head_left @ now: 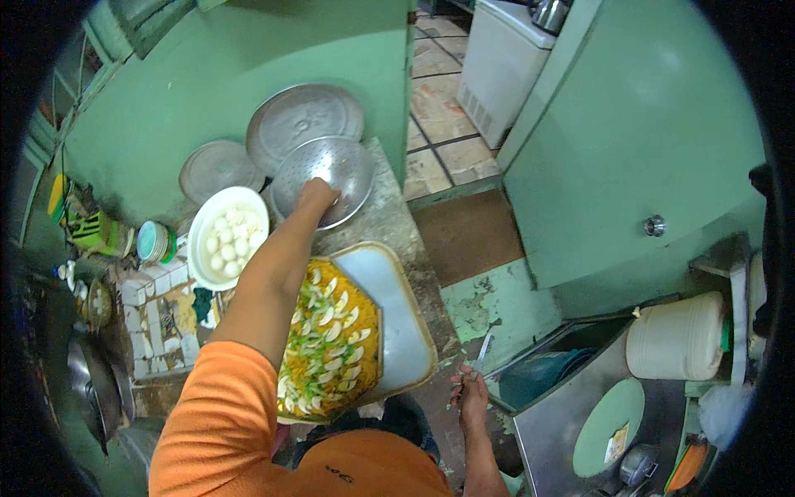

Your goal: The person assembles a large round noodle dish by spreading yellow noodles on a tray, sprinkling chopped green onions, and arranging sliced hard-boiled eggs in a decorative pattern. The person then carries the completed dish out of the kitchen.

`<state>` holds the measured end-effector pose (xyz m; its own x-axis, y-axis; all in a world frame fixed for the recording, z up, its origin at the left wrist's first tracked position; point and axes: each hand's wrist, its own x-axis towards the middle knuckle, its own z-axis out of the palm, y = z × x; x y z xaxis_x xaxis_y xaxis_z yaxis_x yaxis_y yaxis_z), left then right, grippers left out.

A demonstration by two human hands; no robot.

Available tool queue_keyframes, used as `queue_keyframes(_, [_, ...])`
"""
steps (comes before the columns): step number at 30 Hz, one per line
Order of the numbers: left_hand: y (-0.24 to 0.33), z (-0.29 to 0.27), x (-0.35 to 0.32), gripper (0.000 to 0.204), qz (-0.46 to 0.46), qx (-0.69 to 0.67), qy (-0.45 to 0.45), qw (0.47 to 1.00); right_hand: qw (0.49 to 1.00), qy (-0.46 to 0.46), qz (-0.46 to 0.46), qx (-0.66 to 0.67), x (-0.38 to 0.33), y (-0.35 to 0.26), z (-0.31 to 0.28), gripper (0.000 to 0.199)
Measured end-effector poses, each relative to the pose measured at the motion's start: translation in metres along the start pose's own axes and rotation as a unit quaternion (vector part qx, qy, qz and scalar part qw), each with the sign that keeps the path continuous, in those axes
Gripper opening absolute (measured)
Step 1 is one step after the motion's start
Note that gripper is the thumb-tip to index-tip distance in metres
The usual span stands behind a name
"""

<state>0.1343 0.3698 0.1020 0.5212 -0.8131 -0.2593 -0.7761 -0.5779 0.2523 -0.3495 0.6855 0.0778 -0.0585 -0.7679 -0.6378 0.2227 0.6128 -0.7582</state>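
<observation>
At the far end of the tabletop (pixel 393 211), the left hand (pixel 319 195) reaches into the colander (pixel 356 174), whose rim overlaps the large lid (pixel 302 120) beyond it; its fingers are partly hidden, so I cannot tell whether they stand wide or narrow, or hold anything. Off to the near right, past the tabletop's edge, the fingers of the right hand (pixel 470 393) are closed round a knife (pixel 484 349), its blade pointing away from the body. The food (pixel 327 340), yellow and strewn with egg slices and greens, lies near the middle, just left of the bare part of the pale tray (pixel 393 323), and the bowl (pixel 197 240) of eggs (pixel 232 240) stands to its left. For this reach, I would hold the left forearm high enough to clear both the bowl's rim and the topping, and draw the hand straight up so that it does not drag the colander. The knife is best kept out to the right until the left hand is clear, with a firm hold on its handle.
</observation>
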Motion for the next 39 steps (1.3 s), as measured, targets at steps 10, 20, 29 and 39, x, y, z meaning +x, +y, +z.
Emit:
queue_keyframes(10, [-0.005,-0.062,-0.14,0.049,0.181,-0.609,-0.154,0.757,0.979,-0.08,-0.13,-0.131,-0.043,-0.08,0.079,0.03])
queue_keyframes(20, [-0.112,-0.079,-0.341,0.062,0.251,-0.739,-0.225,0.583,0.844,-0.122,-0.386,-0.351,-0.168,-0.026,0.228,0.028])
queue_keyframes(29, [-0.187,-0.085,-0.38,0.058,0.215,-0.762,-0.196,0.579,0.82,-0.119,-0.386,-0.405,-0.219,0.029,0.272,0.026])
queue_keyframes(39, [-0.222,-0.055,-0.394,0.046,0.211,-0.8,-0.142,0.544,0.749,-0.165,-0.451,-0.456,-0.203,0.057,0.291,0.023])
